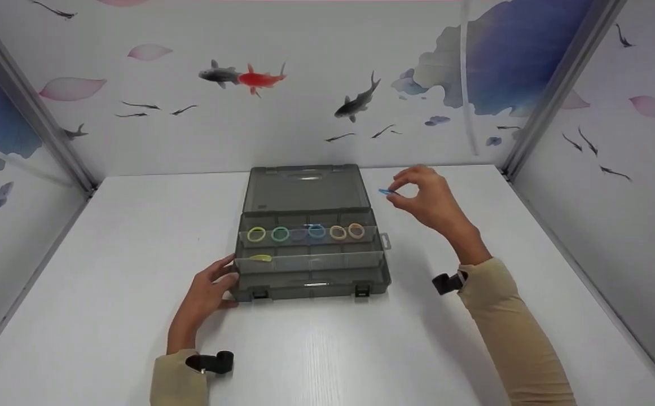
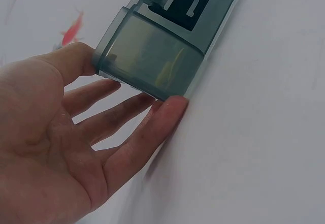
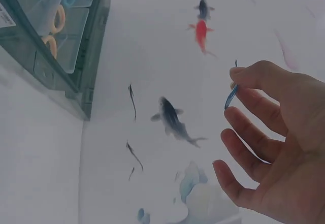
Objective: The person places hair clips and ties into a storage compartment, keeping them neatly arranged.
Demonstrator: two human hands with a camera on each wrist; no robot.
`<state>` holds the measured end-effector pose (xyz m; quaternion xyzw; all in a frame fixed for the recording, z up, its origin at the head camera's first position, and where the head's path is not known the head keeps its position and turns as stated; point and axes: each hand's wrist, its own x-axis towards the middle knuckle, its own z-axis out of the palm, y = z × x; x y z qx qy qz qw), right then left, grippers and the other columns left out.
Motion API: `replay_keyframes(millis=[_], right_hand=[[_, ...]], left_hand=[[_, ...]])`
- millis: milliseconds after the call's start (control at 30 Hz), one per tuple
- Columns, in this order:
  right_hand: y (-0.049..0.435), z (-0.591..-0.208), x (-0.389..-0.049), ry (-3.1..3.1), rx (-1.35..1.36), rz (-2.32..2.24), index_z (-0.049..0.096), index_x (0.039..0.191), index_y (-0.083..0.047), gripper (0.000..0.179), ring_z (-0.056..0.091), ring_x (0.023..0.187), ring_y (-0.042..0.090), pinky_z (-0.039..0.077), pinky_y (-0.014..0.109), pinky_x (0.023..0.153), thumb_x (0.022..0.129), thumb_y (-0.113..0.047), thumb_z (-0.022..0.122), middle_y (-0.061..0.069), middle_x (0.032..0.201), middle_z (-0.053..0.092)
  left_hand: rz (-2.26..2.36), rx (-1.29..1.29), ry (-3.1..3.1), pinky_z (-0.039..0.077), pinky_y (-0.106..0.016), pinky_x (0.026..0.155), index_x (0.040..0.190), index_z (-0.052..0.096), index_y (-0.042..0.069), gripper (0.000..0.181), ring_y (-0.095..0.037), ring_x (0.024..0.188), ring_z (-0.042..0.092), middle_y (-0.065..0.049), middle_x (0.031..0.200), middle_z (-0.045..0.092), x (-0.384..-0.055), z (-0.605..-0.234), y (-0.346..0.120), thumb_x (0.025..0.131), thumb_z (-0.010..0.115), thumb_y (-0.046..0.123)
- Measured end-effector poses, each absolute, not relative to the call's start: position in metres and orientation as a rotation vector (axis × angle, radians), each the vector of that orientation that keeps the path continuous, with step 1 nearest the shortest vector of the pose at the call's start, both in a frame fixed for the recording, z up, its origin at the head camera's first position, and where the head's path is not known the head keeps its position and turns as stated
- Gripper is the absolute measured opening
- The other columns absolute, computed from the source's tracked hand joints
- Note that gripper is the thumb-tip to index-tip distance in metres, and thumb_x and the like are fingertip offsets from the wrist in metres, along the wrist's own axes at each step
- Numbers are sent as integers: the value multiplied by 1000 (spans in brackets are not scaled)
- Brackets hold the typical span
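Observation:
An organizer box (image 1: 310, 294) of grey see-through plastic lies on the table with its lid raised and folded back. Several coloured hair ties (image 1: 280, 234) sit in a row along a divider, and a yellow hair clip (image 1: 260, 257) hangs on the divider in front. My left hand (image 1: 207, 290) holds the box's front left end, thumb and fingers spread over its side wall. To the right of the lid, above the table, my right hand (image 1: 431, 200) pinches a small blue hair clip (image 3: 231, 97) between thumb and index finger; its other fingers are loosely bent.
The white table (image 1: 107, 254) is enclosed by panels printed with fish and petals at the back and sides. A clear latch tab (image 1: 386, 241) sticks out from the box's right side. Two dark front latches (image 1: 362, 291) face me.

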<state>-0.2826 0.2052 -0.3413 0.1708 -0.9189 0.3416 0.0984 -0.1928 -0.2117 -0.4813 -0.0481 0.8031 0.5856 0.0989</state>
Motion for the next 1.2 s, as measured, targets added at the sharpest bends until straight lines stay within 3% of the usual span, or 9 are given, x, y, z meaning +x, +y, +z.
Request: replay_keyframes(millis=[633,933,1200], right_hand=[[114,-349,-296,-2797,858,814,76,103,-6,19,56,116,34,49,51,101,91,-21,73,14,119,63],[79,-362,-301,-2909,902,764,77,105,-7,19,53,127,33,43,53,112,92,-20,72,14,129,61],[55,-376,-303,-2954,884,815,76,106,-7,19,54,124,32,46,51,109,93,-21,70,13,128,62]], left_hand=[[1760,-147,2353,63,-42,85,158,32,15,55,-44,137,48,-23,158,37,-194,-482,-212,105,48,16],[1751,-164,2356,63,-41,85,157,33,14,55,-44,138,47,-24,158,37,-193,-482,-213,104,48,16],[1776,-152,2335,62,-41,85,158,33,14,55,-40,135,50,-23,158,37,-195,-483,-213,104,48,15]])
